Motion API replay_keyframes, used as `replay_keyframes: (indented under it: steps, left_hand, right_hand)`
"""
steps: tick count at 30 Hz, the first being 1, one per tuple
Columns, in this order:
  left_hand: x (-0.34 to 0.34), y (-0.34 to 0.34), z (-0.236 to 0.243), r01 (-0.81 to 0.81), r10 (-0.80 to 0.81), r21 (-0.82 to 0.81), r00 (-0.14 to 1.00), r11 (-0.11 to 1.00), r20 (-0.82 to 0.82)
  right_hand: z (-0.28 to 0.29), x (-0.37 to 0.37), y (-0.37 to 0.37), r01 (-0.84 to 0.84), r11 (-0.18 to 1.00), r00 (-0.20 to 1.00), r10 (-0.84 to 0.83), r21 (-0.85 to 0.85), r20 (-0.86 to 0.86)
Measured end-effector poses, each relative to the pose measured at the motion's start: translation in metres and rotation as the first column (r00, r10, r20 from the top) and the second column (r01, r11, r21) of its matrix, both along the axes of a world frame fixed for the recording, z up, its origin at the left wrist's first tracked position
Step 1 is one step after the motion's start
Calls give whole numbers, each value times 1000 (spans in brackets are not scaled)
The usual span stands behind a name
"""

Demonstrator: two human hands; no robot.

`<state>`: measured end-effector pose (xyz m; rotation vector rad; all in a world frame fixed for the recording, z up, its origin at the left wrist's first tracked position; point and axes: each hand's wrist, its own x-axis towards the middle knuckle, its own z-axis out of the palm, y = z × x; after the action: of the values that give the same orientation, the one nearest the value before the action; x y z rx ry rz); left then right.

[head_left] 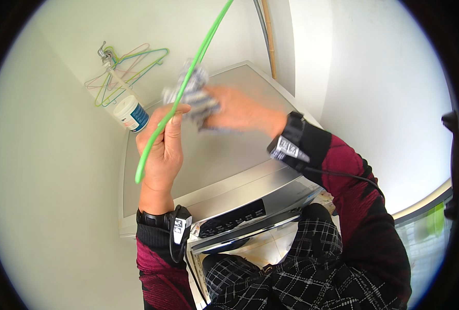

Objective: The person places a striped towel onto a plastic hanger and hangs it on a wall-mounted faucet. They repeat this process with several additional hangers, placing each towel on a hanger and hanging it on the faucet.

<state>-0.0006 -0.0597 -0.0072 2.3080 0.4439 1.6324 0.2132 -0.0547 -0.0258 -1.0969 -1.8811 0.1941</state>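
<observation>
My left hand (162,147) is closed round a thin, bright green rod (190,72), held up at a slant over the washing machine. The rod runs out of view at the top and looks doubled in its upper part. Beyond the rod, my right hand (242,109) grips a crumpled blue-grey and white striped cloth (204,103). Motion blurs that hand and the cloth, so its fingertips are hard to make out. The rod passes in front of the cloth; I cannot tell whether they touch.
The washing machine (229,147) has a grey lid and a dark control panel (232,218) along its near edge. Several coloured clothes hangers (131,72) hang from a wall tap at far left, above a white and blue tub (131,113). A bamboo pole (269,41) stands behind.
</observation>
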Motion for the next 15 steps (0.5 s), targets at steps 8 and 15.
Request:
replay_keyframes:
  steps: [8,15]
  left_hand:
    - [-2,4,6,242,-210,-25,885,970,416]
    - [-27,6,34,481,-184,-275,708,833,682]
  right_hand:
    - [-26,-30,8,-237,968,969,241,-79,54]
    - [23,37,12,-141,990,677,113,22,-727]
